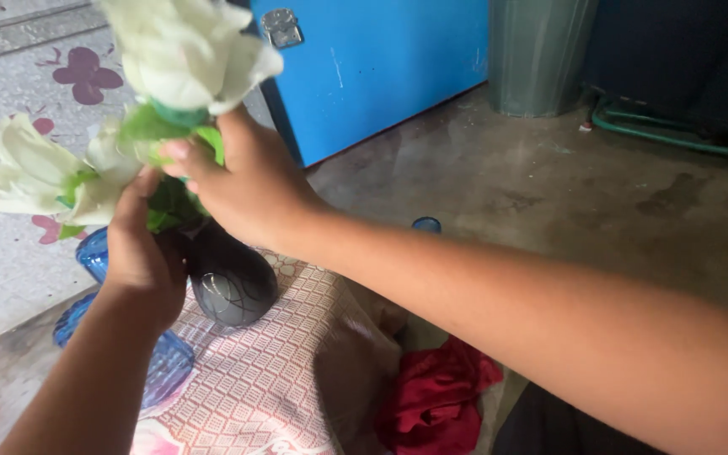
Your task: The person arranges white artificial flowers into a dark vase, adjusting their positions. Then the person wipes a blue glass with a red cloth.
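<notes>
Between both hands | white flowers gripped | over grey vase

The vase stands on the cloth that covers the worktop; flower stems sit in its mouth, blooms above; the left hand lies left of the vase, the right hand above it; a glass dish lies at front left; a crumpled rag lies to the right, on the floor; a door and a bin stand behind.

No packages, labels, signs or screens show anywhere in view.
</notes>
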